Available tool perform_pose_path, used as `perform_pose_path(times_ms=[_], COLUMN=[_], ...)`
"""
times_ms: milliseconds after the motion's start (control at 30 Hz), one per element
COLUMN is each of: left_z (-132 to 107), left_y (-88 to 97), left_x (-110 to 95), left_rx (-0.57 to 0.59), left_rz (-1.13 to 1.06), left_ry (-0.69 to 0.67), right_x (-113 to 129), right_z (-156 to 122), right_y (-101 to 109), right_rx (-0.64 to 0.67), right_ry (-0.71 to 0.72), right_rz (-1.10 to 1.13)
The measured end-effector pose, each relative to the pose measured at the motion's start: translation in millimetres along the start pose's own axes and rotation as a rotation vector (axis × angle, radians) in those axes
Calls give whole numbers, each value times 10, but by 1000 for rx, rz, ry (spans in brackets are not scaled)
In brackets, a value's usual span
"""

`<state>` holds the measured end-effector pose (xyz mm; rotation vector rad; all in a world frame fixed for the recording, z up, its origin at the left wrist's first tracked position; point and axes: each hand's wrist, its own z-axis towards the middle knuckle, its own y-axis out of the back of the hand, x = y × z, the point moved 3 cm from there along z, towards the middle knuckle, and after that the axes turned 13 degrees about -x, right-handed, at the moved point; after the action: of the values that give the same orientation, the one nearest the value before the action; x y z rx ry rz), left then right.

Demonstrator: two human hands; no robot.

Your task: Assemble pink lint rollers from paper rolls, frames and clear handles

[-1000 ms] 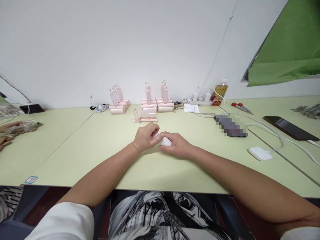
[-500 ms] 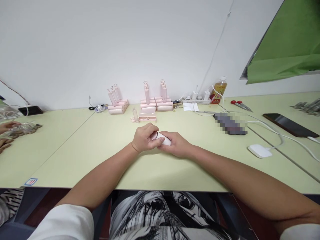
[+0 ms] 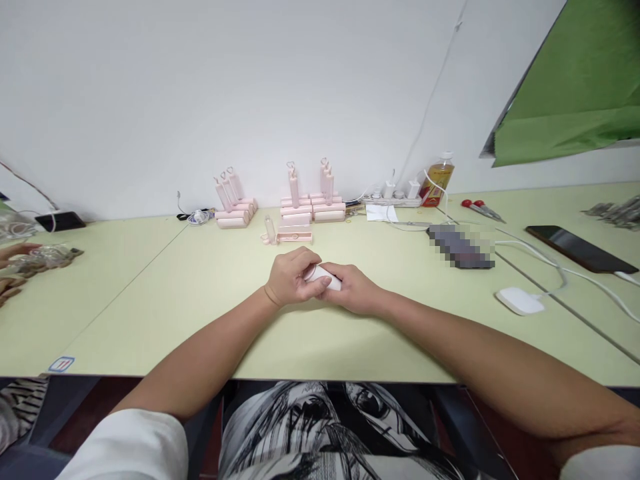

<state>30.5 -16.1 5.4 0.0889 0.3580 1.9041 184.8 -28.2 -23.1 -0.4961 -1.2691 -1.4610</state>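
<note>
White cylinder (image 3: 319, 272) inside both hands' curled fingers (image 3: 306, 257)

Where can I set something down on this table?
A wide bare patch lies between the left grip and the table seam. A smaller one lies between the left forearm, right forearm and the table's near edge. Crowded: along the wall, with pink cylinders and a power strip; at right, with a black phone and a white pad.
</note>
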Motion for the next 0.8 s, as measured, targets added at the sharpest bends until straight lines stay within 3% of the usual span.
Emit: perform_pose_path(times_ms=[400,800], left_z=[41,7], left_y=[-6,-35], left_x=[-2,21], left_rx=[-8,44], left_rz=[-32,-95], left_ry=[99,193], right_x=[-73,-88], right_z=[91,81], right_y=[116,100], right_rx=[-207,-184], right_ry=[-145,-209], right_rz=[198,325])
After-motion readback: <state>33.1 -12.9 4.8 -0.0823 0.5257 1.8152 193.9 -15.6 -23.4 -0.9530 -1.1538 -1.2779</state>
